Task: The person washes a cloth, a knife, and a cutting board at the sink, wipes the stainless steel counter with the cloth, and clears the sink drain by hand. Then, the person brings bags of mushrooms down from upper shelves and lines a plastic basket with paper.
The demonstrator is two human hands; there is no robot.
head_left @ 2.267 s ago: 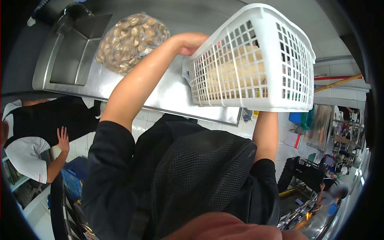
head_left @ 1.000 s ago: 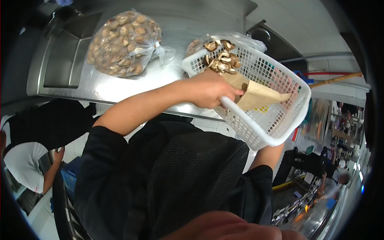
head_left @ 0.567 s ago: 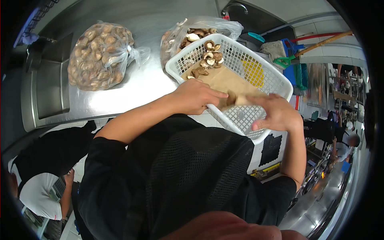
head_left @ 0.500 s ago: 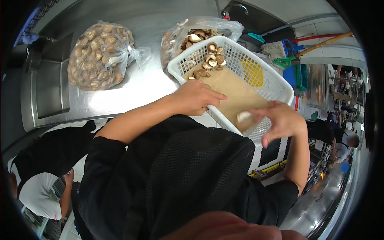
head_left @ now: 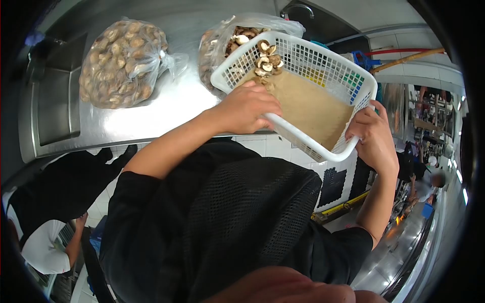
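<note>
My left hand (head_left: 246, 108) is closed over the near rim of a white plastic basket (head_left: 331, 153). On the basket's right end, my right hand (head_left: 373, 134) grips the rim with bent fingers. Brown paper (head_left: 310, 108) lies flat over the basket's bottom. Several cut mushrooms (head_left: 268, 63) rest at the far left end of the paper, some partly behind my left hand. Behind the basket's left end is an open clear bag of mushrooms (head_left: 212, 50). A tied clear bag of mushrooms (head_left: 121, 63) sits farther left.
The steel counter (head_left: 177, 111) has a sink (head_left: 58, 101) at its left. A faucet (head_left: 298, 9) stands at the back. A person (head_left: 48, 242) is at lower left, and another person (head_left: 427, 187) is far off at right. A wooden pole (head_left: 409, 59) leans at upper right.
My right hand has moved from inside the basket to its right rim and closed there. The paper now lies flatter. The basket's right end has risen, and my left hand stays on the near rim.
</note>
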